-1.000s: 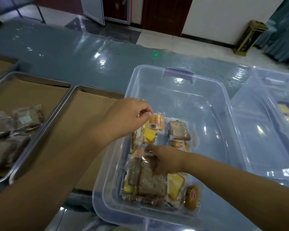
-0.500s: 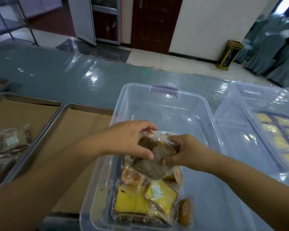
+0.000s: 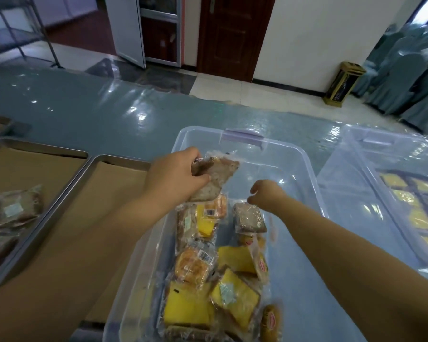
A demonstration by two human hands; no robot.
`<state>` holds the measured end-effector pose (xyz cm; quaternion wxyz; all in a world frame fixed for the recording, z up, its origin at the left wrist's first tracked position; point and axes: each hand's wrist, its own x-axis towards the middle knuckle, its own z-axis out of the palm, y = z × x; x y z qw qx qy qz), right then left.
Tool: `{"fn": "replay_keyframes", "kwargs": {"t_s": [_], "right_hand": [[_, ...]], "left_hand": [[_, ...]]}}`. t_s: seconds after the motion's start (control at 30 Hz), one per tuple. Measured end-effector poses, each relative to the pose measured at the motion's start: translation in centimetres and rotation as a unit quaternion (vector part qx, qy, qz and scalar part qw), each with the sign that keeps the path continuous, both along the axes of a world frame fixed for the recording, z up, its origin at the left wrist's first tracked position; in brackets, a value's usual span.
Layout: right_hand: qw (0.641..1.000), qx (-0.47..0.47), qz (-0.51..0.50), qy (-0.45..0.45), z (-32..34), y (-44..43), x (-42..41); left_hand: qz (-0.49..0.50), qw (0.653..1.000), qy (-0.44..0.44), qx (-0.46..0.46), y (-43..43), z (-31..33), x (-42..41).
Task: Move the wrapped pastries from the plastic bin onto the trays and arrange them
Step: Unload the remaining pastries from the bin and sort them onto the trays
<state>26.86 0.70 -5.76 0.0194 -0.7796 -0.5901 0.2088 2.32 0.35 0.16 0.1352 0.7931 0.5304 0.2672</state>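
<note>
Brown wrapped pastry (image 3: 214, 177) is clamped in the left hand (image 3: 173, 177) at frame centre, above the plastic bin (image 3: 304, 164). The right hand (image 3: 266, 196) hovers beside it, fingers (image 3: 253, 190) apart, empty.

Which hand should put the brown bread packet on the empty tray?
The left hand. It already holds the brown wrapped pastry and is on the side of the paper-lined metal tray. The right hand is empty, over the clear plastic bin.

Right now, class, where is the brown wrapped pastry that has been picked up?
It is in the left hand, the brown wrapped pastry held above the clear plastic bin's far left part, over the pile.
</note>
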Motion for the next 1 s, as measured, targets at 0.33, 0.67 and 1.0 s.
{"fn": "replay_keyframes", "kwargs": {"t_s": [0.33,0.67,1.0], "right_hand": [[0.988,-0.057,-0.002,-0.144,-8.0,-2.2,-2.9],[0.983,-0.051,0.059,-0.165,-1.7,-1.1,-1.5],[0.966,-0.073,0.188,-0.159,6.4,-9.1,-5.2]], "left_hand": [[0.012,1.0,0.02,0.01,0.3,-1.0,-0.1],[0.004,1.0,0.003,0.01,0.4,-0.9,-0.3],[0.0,0.999,-0.041,0.029,0.1,-0.8,-0.6]]}}
